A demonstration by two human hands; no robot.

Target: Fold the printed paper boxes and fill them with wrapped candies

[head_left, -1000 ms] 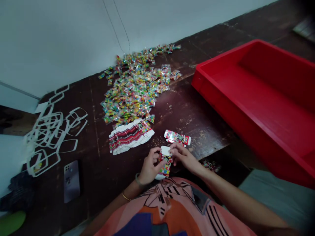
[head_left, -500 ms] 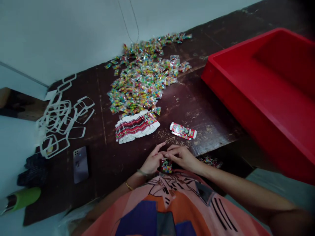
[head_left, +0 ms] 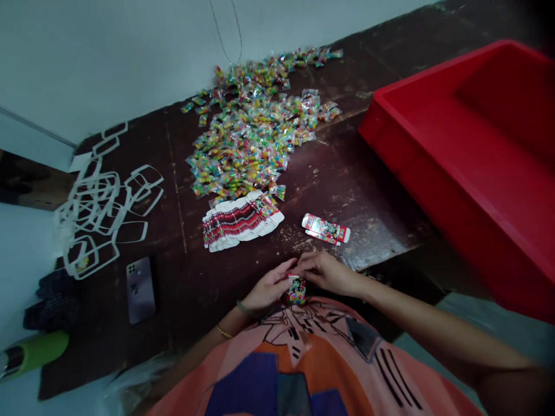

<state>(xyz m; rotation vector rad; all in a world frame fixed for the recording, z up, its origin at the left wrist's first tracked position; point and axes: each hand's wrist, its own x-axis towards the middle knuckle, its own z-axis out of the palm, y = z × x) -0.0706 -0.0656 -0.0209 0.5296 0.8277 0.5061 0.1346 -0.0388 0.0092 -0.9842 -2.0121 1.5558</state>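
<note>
A small printed candy box (head_left: 296, 290) is held upright against my shirt at the table's near edge. My left hand (head_left: 269, 287) grips its left side, thumb across the front. The fingers of my right hand (head_left: 323, 271) are pinched at its top right, partly hiding the upper end. Just beyond my hands lies a single flattened candy box (head_left: 326, 229). To its left a fanned row of flat boxes (head_left: 240, 222) rests on the table. Behind that row spreads a heap of small clear packets of coloured candy (head_left: 255, 136).
A large red tray (head_left: 437, 167) takes up the right side, its near end past the table edge. At left are white paper bands (head_left: 97, 202), a phone (head_left: 141, 290), a dark cloth (head_left: 52, 303) and a green bottle (head_left: 43, 353). A wall stands behind the table (head_left: 208, 289).
My right hand has shifted slightly at the top of the box, and more of the box's front shows. The whole view has moved a little.
</note>
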